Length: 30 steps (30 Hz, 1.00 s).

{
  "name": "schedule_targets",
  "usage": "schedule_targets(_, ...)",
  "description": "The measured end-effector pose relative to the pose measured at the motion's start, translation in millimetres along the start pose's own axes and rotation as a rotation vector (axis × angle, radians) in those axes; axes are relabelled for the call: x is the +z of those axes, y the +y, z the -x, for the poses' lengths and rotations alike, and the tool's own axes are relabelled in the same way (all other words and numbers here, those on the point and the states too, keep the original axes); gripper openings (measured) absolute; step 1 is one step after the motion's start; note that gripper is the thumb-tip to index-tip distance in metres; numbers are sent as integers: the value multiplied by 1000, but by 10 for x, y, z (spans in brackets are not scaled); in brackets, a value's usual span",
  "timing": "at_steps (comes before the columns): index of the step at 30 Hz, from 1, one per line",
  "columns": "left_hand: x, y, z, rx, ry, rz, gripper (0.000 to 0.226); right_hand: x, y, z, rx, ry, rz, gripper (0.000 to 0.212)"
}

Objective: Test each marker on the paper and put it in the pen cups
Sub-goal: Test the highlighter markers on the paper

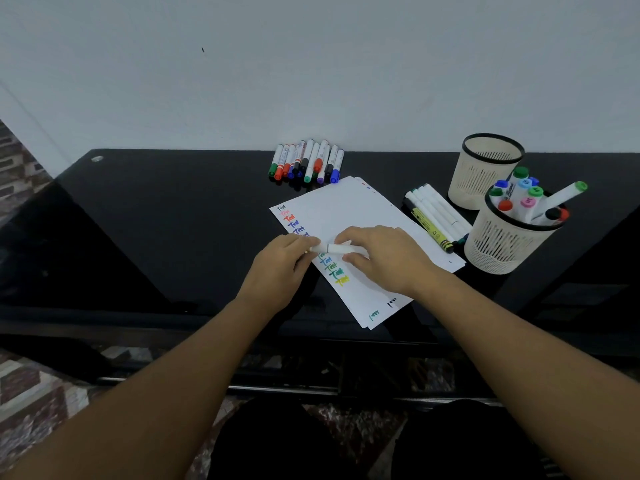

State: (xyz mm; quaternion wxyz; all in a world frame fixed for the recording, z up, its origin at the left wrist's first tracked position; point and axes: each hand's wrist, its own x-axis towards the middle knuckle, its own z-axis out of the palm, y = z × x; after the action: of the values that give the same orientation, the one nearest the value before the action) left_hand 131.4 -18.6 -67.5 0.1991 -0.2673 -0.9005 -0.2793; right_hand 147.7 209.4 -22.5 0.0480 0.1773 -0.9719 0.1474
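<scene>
Marker (334, 248) between both hands

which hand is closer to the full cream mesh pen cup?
Right. The right hand lies on the paper just left of the full cream mesh pen cup; the left hand is farther left.

You face a plain pale wall (311, 64) with one small dark speck (203, 49) on it. Against the wall stands a glossy black table (156, 220), its top reflecting dimly. Below its front edge you see a patterned floor (31, 403) in brown and cream. The light is soft and even.
</scene>
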Motion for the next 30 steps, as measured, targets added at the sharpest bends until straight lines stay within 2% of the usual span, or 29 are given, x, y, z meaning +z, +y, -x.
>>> schedule_targets(3,-13,-2,12,11,27,10,30,19,-33,5,-25,-4,-41,38)
schedule_targets(9,-55,82,19,-95,-83,98,71,0,-11,52,-100,-47,-21,51)
schedule_targets(13,-64,83,-10,-157,-98,101,83,25,-17,21,-77,-27,-86,54)
schedule_targets(16,-44,64,-41,-201,-121,108,79,16,-30,21,-36,-8,-145,60)
schedule_targets(19,23,-24,-62,-187,-139,14,67,8,-3,22,-1,-7,-191,61)
schedule_targets(26,59,-87,-87,-189,-154,-43,56,-36,21,16,75,8,-255,49)
schedule_targets(30,65,-80,-90,-193,-160,-55,54,-32,17,10,107,19,-315,58)
